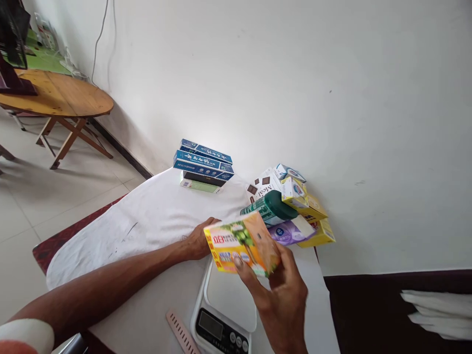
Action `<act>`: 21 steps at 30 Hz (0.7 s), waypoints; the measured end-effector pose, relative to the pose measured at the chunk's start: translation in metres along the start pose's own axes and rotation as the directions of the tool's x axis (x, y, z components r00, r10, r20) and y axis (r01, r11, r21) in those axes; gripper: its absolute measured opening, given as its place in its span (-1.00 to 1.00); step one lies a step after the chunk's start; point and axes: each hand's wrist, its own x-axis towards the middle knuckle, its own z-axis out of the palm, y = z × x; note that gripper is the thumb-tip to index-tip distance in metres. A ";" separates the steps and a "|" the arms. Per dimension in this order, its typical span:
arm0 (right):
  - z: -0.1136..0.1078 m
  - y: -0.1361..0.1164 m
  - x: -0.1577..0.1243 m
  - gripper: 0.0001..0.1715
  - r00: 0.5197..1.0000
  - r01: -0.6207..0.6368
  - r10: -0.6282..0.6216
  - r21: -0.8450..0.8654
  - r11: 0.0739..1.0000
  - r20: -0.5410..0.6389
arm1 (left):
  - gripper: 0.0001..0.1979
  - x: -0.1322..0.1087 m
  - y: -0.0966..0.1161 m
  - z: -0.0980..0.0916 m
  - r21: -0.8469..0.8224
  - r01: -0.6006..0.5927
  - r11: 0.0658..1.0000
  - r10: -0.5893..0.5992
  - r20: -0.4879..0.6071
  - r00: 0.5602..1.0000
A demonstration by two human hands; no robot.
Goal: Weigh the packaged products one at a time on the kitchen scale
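**Right hand grips an orange-and-yellow box above a kitchen scale**

The orange-and-yellow box point(239, 243), near the centre of the frame, is a flat-sided carton, tilted, printed with green fruit and red characters too blurred to read surely. The right hand point(282, 290) clasps it, thumb pressed on the front face. The left hand point(201, 241) reaches in from the lower left, its fingers partly hidden behind the carton; whether they grip it, I cannot tell.

Below, at bottom centre, the kitchen scale point(230, 300) has a smooth white plastic body, a rounded plate and a black panel with a grey display and round buttons. A pale pink strap point(180, 332) with a row of slots lies just beside it. Both rest on a wrinkled white cloth point(121, 233).

Right of centre, a green bottle point(267, 209) with a dark, ridged cap lies on its side beside a glossy purple pack point(289, 231) and yellow cartons point(302, 196). Behind them, a white packet point(265, 182) shows brown squares and the word "Meal".

Left of these, long blue boxes point(204, 164) bear white characters, upside down. A wooden table point(66, 96) with a rounded top stands at upper left. All the packages' contents are hidden.
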 end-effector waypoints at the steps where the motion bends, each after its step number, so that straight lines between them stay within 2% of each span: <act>1: -0.011 0.006 -0.008 -0.26 0.999 -0.039 0.039 -0.043 0.998 -0.016 | -0.78 0.000 -0.001 -0.002 0.028 -0.010 1.000 0.010 0.020 1.000; 4: -0.030 0.026 -0.028 -0.22 0.990 -0.135 0.129 -0.141 0.981 -0.056 | -0.63 0.000 -0.001 -0.006 0.102 -0.031 0.994 0.027 0.049 0.998; 8: -0.036 0.045 -0.045 -0.19 0.984 -0.173 0.162 -0.171 0.970 -0.076 | -0.54 -0.001 0.002 -0.007 0.155 -0.065 0.986 0.055 0.067 0.996; 14: -0.032 0.046 -0.047 -0.15 0.986 -0.165 0.154 -0.209 0.964 -0.068 | -0.55 -0.001 0.003 -0.008 0.198 -0.101 0.975 0.089 0.065 0.994; 19: -0.037 0.048 -0.049 0.13 0.978 -0.207 0.203 -0.189 0.960 -0.040 | -0.55 -0.001 0.003 -0.008 0.218 -0.117 0.969 0.105 0.064 0.992; 21: -0.041 0.053 -0.052 0.16 0.976 -0.217 0.215 -0.188 0.958 -0.035 | -0.55 -0.002 0.004 -0.009 0.221 -0.122 0.968 0.110 0.068 0.992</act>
